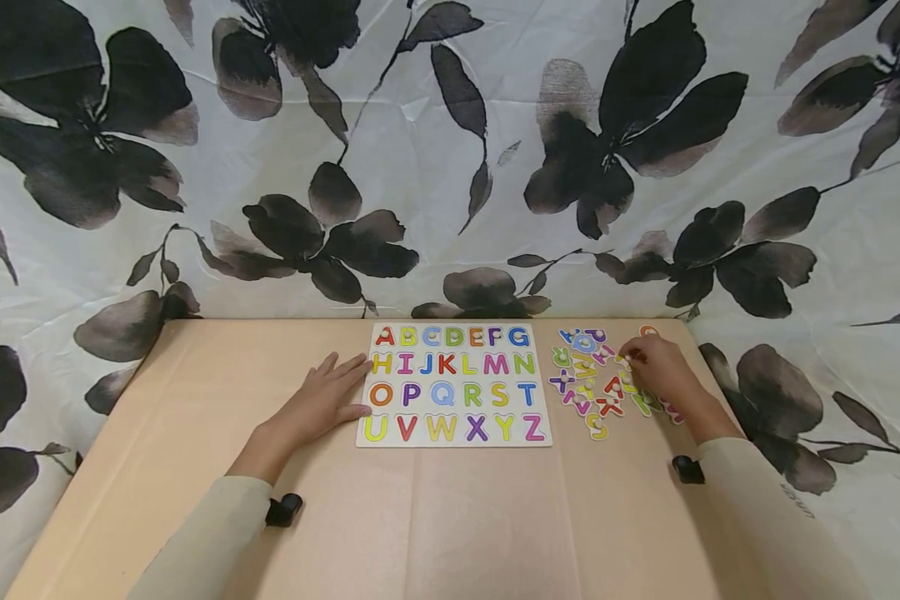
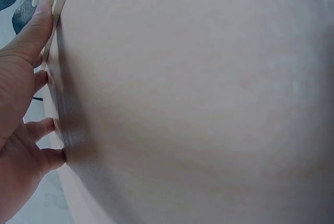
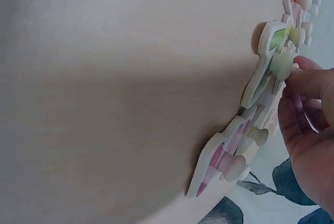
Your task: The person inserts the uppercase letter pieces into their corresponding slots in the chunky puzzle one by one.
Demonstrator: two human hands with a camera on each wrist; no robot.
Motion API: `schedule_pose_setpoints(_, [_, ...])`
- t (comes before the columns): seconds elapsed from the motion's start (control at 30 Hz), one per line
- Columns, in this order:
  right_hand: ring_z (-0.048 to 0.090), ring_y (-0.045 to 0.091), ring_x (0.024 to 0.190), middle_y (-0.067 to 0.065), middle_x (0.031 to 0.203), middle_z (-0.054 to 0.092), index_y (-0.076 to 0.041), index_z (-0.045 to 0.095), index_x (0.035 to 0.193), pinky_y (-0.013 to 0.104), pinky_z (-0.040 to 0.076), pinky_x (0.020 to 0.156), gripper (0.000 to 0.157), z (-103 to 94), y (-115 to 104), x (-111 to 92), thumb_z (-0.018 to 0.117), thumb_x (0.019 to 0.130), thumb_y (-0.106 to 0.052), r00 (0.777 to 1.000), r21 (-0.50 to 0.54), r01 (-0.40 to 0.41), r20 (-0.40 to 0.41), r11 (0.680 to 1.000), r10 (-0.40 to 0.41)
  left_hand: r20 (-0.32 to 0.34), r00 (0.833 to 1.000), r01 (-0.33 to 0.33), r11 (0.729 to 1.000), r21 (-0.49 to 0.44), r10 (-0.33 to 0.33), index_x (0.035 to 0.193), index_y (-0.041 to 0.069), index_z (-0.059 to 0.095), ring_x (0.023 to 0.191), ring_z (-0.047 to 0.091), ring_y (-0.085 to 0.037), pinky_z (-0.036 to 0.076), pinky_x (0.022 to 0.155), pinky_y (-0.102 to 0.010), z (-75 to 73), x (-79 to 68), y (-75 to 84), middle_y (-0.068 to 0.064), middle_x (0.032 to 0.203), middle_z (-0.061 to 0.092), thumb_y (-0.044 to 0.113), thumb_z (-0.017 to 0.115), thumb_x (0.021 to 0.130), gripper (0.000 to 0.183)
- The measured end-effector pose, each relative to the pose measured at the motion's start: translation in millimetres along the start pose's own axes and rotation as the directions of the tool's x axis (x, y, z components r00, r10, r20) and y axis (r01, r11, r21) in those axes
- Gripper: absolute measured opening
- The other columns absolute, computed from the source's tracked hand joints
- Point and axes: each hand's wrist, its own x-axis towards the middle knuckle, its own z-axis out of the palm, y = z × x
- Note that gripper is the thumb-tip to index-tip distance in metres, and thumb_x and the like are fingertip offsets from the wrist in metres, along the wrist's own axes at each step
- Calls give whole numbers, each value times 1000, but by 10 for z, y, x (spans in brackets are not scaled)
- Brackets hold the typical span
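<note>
A white alphabet puzzle board [image 1: 453, 443] lies on the table with rows of coloured letters; small knobs show on its top row. My left hand [image 1: 318, 392] rests at the board's left edge, fingers spread; in the left wrist view the thumb [image 2: 35, 31] touches the board's side. To the right of the board is a loose pile of knobbed letter pieces [image 1: 611, 392]. At its far side my right hand [image 1: 660, 367] pinches a yellowish letter piece [image 1: 621, 358], mostly hidden by the fingers. A green letter piece [image 3: 255, 85] lies close by in the right wrist view.
The tan table [image 1: 450, 525] extends in front of the board. Floral cloth [image 1: 450, 125] hangs behind the table's far edge. A pink letter piece [image 3: 211, 164] lies near the right hand. An orange letter piece [image 1: 648, 331] sits at the pile's far edge.
</note>
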Motion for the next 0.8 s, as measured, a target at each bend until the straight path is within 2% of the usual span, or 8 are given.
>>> schedule_pose_setpoints(0.33, [61, 36, 99, 20, 107, 67, 1, 70, 116, 56, 55, 92, 18, -95, -62, -54, 62, 100, -1, 1000, 0, 23, -8, 1000, -23, -12, 1000, -8, 1000, 10, 8, 161, 12, 38, 154, 17, -55, 18, 116, -80, -4, -7, 8, -14, 167, 35, 48, 74, 92, 86])
schedule_pose_setpoints(0.5, [61, 33, 96, 17, 105, 66, 0, 70, 117, 49, 56, 85, 20, -136, -196, -91, 60, 101, -7, 999, 29, 50, -18, 998, -50, -21, 1000, -2, 1000, 13, 2, 160, 12, 39, 154, 18, -55, 18, 115, -80, -3, -8, 4, -14, 167, 35, 48, 75, 91, 86])
schedule_pose_setpoints(0.8, [60, 28, 90, 16, 103, 66, 0, 71, 111, 41, 54, 78, 16, -39, -475, -96, 70, 98, -9, 992, 35, 126, -28, 991, -126, -9, 1000, -4, 1000, 14, 4, 160, 11, 38, 154, 17, -56, 18, 115, -80, -15, -8, 20, -14, 167, 35, 47, 75, 92, 86])
